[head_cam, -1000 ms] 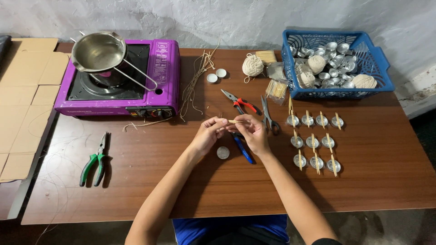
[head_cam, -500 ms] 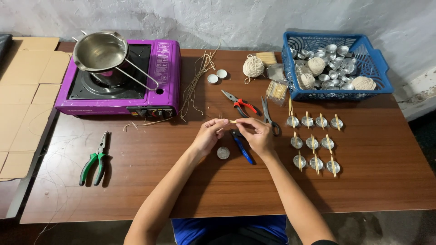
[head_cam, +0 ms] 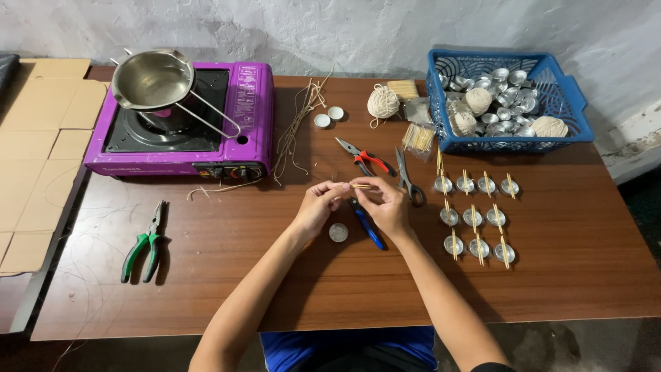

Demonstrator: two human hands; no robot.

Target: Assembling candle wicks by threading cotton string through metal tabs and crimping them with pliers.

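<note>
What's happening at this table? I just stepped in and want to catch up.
A person's left hand and right hand pinch a thin wooden stick between them above a small metal cup. To the right, rows of metal cups with sticks stand finished-looking, below a blue basket of empty cups. Red pliers and scissors lie just behind the hands.

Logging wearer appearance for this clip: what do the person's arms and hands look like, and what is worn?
Both forearms are bare, with no sleeves showing. The left hand and right hand wear no gloves; no rings, watch or bracelets can be seen. A bit of blue clothing shows at the bottom edge.
</note>
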